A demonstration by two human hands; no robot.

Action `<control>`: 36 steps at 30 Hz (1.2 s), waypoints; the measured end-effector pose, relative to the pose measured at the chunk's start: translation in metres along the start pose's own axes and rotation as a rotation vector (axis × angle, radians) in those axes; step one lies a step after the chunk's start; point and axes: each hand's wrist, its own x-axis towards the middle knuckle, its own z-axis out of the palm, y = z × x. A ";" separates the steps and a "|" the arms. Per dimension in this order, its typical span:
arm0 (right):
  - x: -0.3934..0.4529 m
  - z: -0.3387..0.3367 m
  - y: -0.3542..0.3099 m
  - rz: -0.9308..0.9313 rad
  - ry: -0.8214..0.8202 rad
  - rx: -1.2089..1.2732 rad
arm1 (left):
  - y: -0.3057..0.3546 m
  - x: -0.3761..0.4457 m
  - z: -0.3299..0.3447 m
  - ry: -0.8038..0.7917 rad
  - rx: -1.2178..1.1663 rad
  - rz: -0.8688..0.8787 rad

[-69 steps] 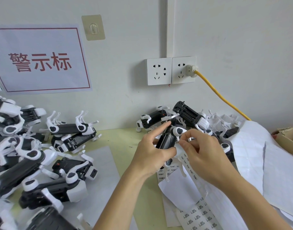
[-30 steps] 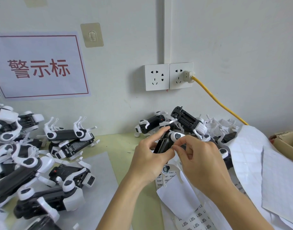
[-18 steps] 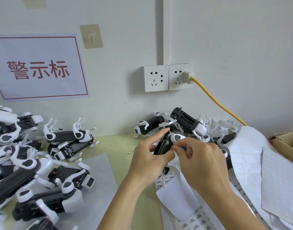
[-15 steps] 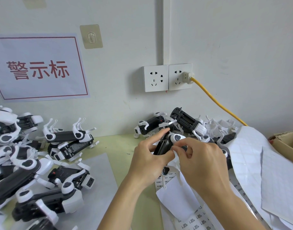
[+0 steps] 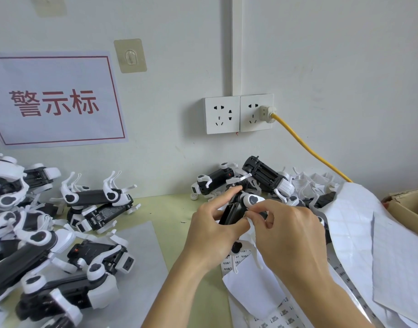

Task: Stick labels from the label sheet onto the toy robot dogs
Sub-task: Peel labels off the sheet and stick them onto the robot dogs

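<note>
My left hand [image 5: 210,230] grips a black-and-white toy robot dog [image 5: 236,209] held up over the table's middle, thumb and forefinger round its black body. My right hand [image 5: 288,233] has its fingertips curled against the dog's underside beside the left thumb; whether a label lies under them is hidden. The label sheet [image 5: 241,259] with small printed labels lies flat on the table below both hands. A single loose label [image 5: 183,222] lies on the green table to the left of my left hand.
Several robot dogs [image 5: 61,233] are heaped at the left on a grey sheet. More dogs [image 5: 262,178] are piled against the wall behind my hands. Used backing paper [image 5: 373,245] covers the right side, with a cardboard box [image 5: 406,207] beyond. A yellow cable [image 5: 307,147] runs from the wall socket.
My right hand has drawn in from the dog's side to its underside next to the left thumb. The dog stays in my left hand.
</note>
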 end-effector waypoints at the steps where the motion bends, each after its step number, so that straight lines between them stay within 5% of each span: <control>1: 0.000 0.000 0.002 0.000 0.009 -0.010 | 0.000 0.000 0.000 -0.007 -0.012 0.001; 6: 0.004 0.001 0.009 0.077 -0.083 -0.049 | 0.002 0.000 -0.002 -0.040 -0.030 -0.002; 19: -0.003 -0.009 -0.003 -0.196 -0.062 0.133 | 0.001 0.003 -0.007 0.109 -0.195 -0.081; 36: -0.002 -0.009 -0.005 -0.127 -0.148 0.095 | 0.008 -0.001 0.000 0.095 -0.197 -0.038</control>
